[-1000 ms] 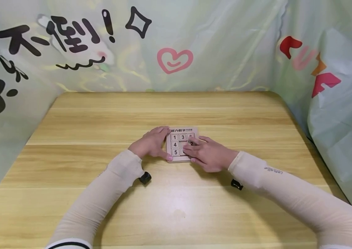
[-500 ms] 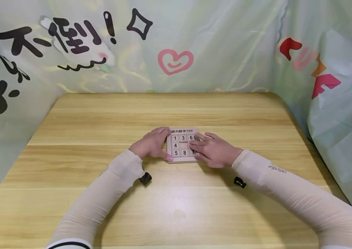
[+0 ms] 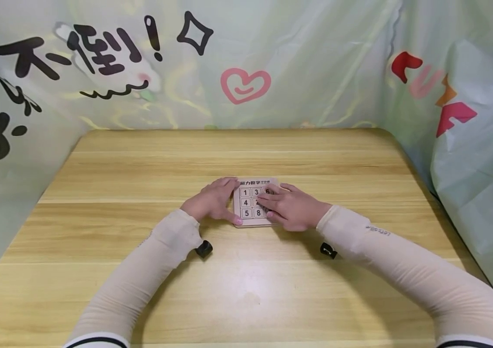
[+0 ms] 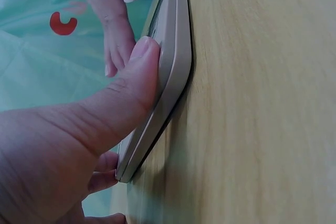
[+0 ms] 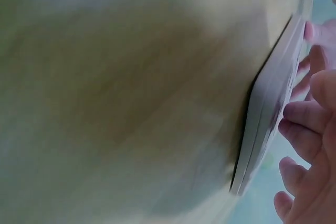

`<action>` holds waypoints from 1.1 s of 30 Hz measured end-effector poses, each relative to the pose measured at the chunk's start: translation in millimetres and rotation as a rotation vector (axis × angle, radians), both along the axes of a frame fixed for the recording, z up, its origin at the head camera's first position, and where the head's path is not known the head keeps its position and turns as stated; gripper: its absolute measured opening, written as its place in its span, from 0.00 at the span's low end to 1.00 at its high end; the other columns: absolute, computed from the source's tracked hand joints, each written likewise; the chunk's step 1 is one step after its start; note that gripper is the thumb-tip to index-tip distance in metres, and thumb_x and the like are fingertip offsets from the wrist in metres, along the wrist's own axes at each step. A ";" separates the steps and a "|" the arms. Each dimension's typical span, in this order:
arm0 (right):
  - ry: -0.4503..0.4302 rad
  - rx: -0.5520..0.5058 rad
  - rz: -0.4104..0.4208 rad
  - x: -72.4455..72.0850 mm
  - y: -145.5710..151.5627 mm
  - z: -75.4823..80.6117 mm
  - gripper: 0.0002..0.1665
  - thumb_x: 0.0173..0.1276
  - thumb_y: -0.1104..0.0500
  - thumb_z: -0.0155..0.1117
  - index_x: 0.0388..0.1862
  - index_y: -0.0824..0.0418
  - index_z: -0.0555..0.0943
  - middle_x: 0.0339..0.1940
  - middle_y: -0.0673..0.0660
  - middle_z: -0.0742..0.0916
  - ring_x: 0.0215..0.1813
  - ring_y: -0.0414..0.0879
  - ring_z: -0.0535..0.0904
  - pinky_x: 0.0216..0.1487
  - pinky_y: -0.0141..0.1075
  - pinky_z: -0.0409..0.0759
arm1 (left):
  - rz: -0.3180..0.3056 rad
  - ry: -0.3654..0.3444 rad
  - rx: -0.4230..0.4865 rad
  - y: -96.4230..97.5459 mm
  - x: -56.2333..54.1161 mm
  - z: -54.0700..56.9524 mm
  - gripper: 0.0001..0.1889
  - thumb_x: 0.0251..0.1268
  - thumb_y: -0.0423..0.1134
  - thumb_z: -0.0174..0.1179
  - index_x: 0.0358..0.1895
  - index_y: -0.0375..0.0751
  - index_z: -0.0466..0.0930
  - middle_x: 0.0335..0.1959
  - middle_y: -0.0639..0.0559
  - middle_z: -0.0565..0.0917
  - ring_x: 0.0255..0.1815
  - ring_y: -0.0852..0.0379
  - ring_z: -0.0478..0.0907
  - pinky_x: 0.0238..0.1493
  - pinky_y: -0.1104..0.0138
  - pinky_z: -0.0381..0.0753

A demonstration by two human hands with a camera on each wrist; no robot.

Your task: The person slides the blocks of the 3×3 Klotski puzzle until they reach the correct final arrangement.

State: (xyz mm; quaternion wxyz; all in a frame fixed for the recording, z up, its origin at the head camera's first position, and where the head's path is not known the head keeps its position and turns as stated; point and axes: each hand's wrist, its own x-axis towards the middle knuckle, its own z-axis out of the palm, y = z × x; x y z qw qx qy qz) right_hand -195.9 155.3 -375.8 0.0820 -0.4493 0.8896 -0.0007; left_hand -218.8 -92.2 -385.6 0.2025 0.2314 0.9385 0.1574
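Note:
A flat, pale pink number sliding puzzle (image 3: 250, 223) lies on the table in the head view, its tiles 1, 3, 4, 5 and 8 readable. Tile 2 (image 3: 257, 203) sits in the middle square, partly under a fingertip. My left hand (image 3: 214, 199) holds the puzzle's left side, thumb on the near corner and fingers at the far one; the left wrist view shows the thumb (image 4: 131, 85) against its edge. Fairly straight fingers of my right hand (image 3: 294, 209) touch the tiles from the right and hide most of the right column.
The wooden table (image 3: 246, 285) spreads around the puzzle. A printed cloth (image 3: 307, 63) with black characters and a pink heart hangs behind it and along both sides. Each sleeved wrist carries a small black camera (image 3: 204, 249).
My right hand first drew back rightward, uncovering tiles 6, 8 and 7, then moved left, and tile 2 slid from the right column into the empty middle square. The left hand stays put.

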 end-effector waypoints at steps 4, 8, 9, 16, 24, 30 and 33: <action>0.018 0.014 -0.062 -5.2 9.1 0.2 0.29 0.77 0.51 0.45 0.71 0.62 0.68 0.71 0.58 0.71 0.75 0.59 0.55 0.72 0.58 0.53 | 0.003 -0.002 0.010 0.1 0.5 -0.2 0.60 0.42 0.62 0.74 0.76 0.40 0.50 0.78 0.46 0.49 0.77 0.45 0.44 0.74 0.49 0.46; 0.008 0.023 -0.084 -9.5 14.4 -1.8 0.29 0.77 0.51 0.44 0.72 0.61 0.68 0.71 0.57 0.71 0.76 0.59 0.54 0.73 0.57 0.54 | 0.003 -0.009 0.011 -0.2 0.0 -1.1 0.60 0.41 0.62 0.74 0.76 0.41 0.51 0.78 0.46 0.49 0.77 0.45 0.44 0.75 0.49 0.45; 0.003 0.022 -0.085 -9.8 15.1 -1.9 0.29 0.77 0.51 0.44 0.72 0.61 0.68 0.71 0.57 0.71 0.75 0.59 0.54 0.72 0.57 0.54 | 0.004 -0.011 0.011 -0.2 -0.1 -1.2 0.60 0.41 0.62 0.74 0.76 0.41 0.51 0.78 0.46 0.49 0.77 0.45 0.44 0.75 0.49 0.45; 0.013 0.016 -0.073 -6.4 16.4 -1.1 0.29 0.76 0.51 0.45 0.71 0.63 0.68 0.71 0.59 0.71 0.75 0.61 0.55 0.72 0.59 0.55 | 0.007 -0.012 0.007 0.0 -0.6 -1.1 0.60 0.41 0.62 0.74 0.76 0.41 0.51 0.78 0.46 0.48 0.77 0.46 0.43 0.75 0.50 0.45; 0.014 0.008 -0.032 10.2 19.0 2.4 0.29 0.76 0.51 0.47 0.70 0.63 0.69 0.71 0.59 0.71 0.74 0.61 0.57 0.72 0.59 0.55 | 0.008 -0.005 0.008 -0.4 -0.1 1.0 0.60 0.41 0.62 0.74 0.76 0.41 0.50 0.78 0.46 0.49 0.77 0.45 0.44 0.75 0.49 0.45; 0.024 0.004 -0.017 16.6 18.4 4.7 0.29 0.76 0.52 0.48 0.70 0.64 0.70 0.70 0.60 0.73 0.74 0.61 0.58 0.71 0.59 0.56 | 0.006 -0.008 0.018 0.0 0.5 1.4 0.60 0.42 0.61 0.74 0.76 0.41 0.51 0.78 0.45 0.49 0.77 0.45 0.44 0.74 0.48 0.45; 0.033 -0.008 -0.020 11.6 16.0 2.1 0.29 0.76 0.52 0.47 0.71 0.64 0.68 0.70 0.60 0.72 0.74 0.61 0.57 0.71 0.59 0.57 | -0.002 -0.007 0.018 0.7 0.6 0.7 0.60 0.41 0.62 0.74 0.76 0.40 0.51 0.78 0.45 0.49 0.77 0.44 0.44 0.74 0.48 0.46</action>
